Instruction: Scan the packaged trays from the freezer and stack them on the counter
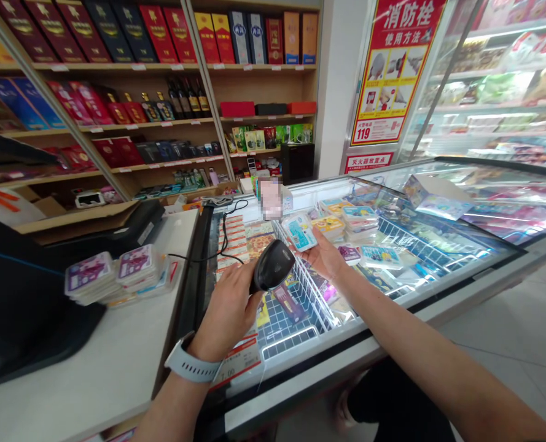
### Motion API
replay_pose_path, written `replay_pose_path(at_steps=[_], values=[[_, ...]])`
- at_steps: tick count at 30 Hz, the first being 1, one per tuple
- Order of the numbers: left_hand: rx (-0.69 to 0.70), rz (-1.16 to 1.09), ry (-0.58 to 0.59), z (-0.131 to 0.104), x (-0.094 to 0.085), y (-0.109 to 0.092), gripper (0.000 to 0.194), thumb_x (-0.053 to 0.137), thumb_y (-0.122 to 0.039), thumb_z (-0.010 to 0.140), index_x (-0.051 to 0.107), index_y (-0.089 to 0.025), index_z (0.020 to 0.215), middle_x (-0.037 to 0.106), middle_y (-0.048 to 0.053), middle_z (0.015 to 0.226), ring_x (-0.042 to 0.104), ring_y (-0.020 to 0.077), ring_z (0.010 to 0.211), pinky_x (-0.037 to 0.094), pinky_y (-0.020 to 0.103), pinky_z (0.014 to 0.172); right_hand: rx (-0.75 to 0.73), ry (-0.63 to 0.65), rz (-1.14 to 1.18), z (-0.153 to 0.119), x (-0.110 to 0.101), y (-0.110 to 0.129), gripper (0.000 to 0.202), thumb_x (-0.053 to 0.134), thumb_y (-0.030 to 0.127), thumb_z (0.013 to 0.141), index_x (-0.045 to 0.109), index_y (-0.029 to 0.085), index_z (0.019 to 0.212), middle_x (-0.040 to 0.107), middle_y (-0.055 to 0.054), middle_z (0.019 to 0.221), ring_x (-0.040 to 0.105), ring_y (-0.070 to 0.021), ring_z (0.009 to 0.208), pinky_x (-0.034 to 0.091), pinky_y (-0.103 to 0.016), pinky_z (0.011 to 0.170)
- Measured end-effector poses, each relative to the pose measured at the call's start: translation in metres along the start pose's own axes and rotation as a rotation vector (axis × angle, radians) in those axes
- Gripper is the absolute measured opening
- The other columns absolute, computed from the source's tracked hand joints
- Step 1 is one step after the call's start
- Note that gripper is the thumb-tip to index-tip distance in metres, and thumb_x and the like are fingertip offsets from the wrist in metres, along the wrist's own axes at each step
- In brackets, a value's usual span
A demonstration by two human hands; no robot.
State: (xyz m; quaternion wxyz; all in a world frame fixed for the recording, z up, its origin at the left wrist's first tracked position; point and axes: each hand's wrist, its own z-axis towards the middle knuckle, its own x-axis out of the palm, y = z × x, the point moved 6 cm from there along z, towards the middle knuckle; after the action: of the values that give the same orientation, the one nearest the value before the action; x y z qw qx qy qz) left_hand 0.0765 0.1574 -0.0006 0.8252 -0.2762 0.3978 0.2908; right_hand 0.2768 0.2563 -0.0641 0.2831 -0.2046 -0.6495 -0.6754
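Observation:
My left hand (229, 313), with a grey watch band on its wrist, is wrapped round a black handheld scanner (275, 265) above the chest freezer. To its right, my right hand (327, 258) grips a flat pack with a light blue label (299, 232) by its lower right edge. The scanner's head is close to this pack. Stacks of similar packs (360, 222) with orange and blue labels stand on the freezer glass just beyond my right hand. More packs with purple labels (137, 264) are piled on the white counter at the left.
A chest freezer (309, 368) with wire baskets spans the middle and right. A black cable (225, 236) crosses its left end. On the counter (129, 344) stands a dark monitor (19, 294). An open box (438, 195) lies on the freezer's far right. Shelves of boxes and bottles line the back.

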Motion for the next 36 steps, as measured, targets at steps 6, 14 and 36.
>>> replay_pose_path(at_steps=[6, 14, 36], values=[[0.026, 0.023, 0.036, -0.0018, 0.0057, 0.0006, 0.045, 0.052, -0.013, 0.085, 0.041, -0.016, 0.129, 0.057, 0.013, 0.123, 0.052, 0.0272, 0.113, 0.041, 0.048, 0.102, 0.009, -0.006, -0.034, 0.0003, -0.0009, -0.0023, 0.036, 0.048, 0.048, 0.092, 0.062, 0.017, 0.104, 0.074, -0.007, 0.088, 0.07, -0.0155, 0.068, 0.056, -0.023, 0.054], [0.029, 0.023, 0.027, -0.0015, 0.0048, -0.0011, 0.044, 0.051, -0.014, 0.085, 0.041, -0.017, 0.128, 0.058, 0.012, 0.12, 0.054, 0.0275, 0.111, 0.042, 0.05, 0.101, -0.003, 0.005, -0.029, -0.0016, 0.002, -0.0038, 0.035, 0.052, 0.049, 0.09, 0.062, 0.018, 0.103, 0.073, -0.007, 0.084, 0.069, -0.0157, 0.065, 0.057, -0.024, 0.055], [0.036, 0.039, 0.036, -0.0008, 0.0062, -0.0018, 0.045, 0.054, -0.015, 0.085, 0.04, -0.017, 0.128, 0.059, 0.012, 0.117, 0.055, 0.0282, 0.106, 0.045, 0.048, 0.096, 0.002, 0.008, -0.025, -0.0018, 0.003, -0.0049, 0.034, 0.049, 0.049, 0.091, 0.063, 0.02, 0.103, 0.073, -0.005, 0.085, 0.069, -0.0161, 0.067, 0.057, -0.026, 0.058]])
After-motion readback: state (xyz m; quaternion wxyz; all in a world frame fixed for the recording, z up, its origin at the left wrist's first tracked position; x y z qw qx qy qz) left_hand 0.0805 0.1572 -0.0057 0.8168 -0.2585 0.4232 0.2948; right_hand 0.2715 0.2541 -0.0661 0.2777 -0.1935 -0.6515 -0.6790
